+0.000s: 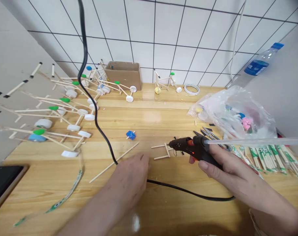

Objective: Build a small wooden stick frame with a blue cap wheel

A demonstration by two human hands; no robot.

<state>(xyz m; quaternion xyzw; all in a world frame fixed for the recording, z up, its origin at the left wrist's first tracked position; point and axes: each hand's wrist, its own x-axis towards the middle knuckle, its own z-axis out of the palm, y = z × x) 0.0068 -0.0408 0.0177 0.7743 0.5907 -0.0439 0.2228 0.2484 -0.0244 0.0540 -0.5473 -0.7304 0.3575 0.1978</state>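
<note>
My right hand (227,167) is closed round a black hot glue gun (185,146) with a clear glue stick (257,141) out of its back. The gun's nozzle is at the crossbar of a small frame of thin wooden sticks (167,150) lying on the table. My left hand (133,173) rests just left of that frame, its fingers curled down and mostly hidden. Beneath this hand runs a black cord (97,119); whether the fingers grip it I cannot tell. Close by lie a long thin stick (114,162) and a blue piece on a short stick (131,135).
Several stick models with white wheels (70,127) crowd the left side. A cardboard box (125,73), another model (167,82) and a tape roll (191,89) stand along the tiled wall. Right are a plastic bag (227,108), bottle (259,64), scissors (210,133) and wrapped stick bundles (267,159).
</note>
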